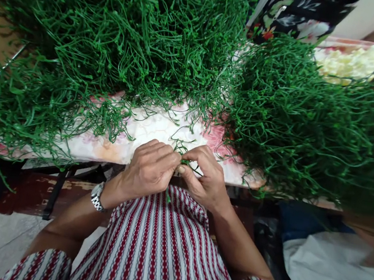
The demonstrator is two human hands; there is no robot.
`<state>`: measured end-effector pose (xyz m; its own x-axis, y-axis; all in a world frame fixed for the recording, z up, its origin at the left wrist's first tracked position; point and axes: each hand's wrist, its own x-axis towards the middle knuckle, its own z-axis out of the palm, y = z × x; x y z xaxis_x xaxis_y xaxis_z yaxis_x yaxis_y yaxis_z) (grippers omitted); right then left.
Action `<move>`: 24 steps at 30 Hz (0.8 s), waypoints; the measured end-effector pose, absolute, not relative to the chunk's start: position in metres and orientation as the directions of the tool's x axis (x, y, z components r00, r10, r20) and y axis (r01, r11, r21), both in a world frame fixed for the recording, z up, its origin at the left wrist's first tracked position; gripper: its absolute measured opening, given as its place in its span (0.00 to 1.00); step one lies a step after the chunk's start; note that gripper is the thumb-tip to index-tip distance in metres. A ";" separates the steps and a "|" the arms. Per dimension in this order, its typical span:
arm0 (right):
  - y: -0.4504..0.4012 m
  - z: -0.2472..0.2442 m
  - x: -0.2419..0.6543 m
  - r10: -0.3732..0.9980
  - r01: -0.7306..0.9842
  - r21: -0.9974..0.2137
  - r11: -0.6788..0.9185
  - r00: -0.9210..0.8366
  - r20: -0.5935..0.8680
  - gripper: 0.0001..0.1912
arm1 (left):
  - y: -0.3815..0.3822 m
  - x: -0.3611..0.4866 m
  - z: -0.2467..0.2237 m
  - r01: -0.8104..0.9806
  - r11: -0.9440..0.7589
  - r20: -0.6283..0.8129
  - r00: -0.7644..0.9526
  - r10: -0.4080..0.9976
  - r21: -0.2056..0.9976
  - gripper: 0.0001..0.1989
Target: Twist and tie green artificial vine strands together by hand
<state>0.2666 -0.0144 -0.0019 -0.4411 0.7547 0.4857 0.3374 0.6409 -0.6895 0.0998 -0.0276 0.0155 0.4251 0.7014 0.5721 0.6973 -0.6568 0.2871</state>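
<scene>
My left hand [151,166] and my right hand [206,173] meet at the front edge of the table, their fingertips almost touching. Between them is a thin green artificial stem [181,147] with small branching tips. Closed fingers of the left hand grip it, and a bit of green pokes out below that fist. The right thumb and forefinger pinch the same piece, with a thin loop of it showing beside them. Where exactly the fingers press on it is hidden. A large heap of similar green stems [135,35] lies just beyond my hands.
Another green pile [314,125] covers the table's right side, and loose stems [22,98] spread over the left. A floral cloth [161,125] lies under them. Pale yellow flowers [368,63] and a dark floral bag [301,17] are at the back right. A white bag [338,272] hangs lower right.
</scene>
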 end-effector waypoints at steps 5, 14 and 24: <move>-0.015 0.001 0.271 0.691 0.416 -0.563 0.714 -0.543 0.477 0.06 | -0.026 0.091 0.021 0.672 -0.722 0.496 0.577 0.650 0.164 0.09; -0.018 0.022 0.290 0.502 0.358 -0.364 0.860 -0.725 0.472 0.10 | -0.029 0.078 0.045 0.469 -0.845 0.355 0.767 0.534 0.257 0.11; -0.029 0.038 0.319 0.575 0.216 -0.630 0.746 -0.686 0.445 0.11 | -0.029 0.063 0.056 0.427 -0.851 0.358 0.776 0.518 0.305 0.12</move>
<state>0.3195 -0.0289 0.0383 -0.6861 0.5752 0.4454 0.2162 0.7458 -0.6300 0.0625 -0.0286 0.0555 0.7765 0.5183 0.3583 0.4274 -0.8511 0.3049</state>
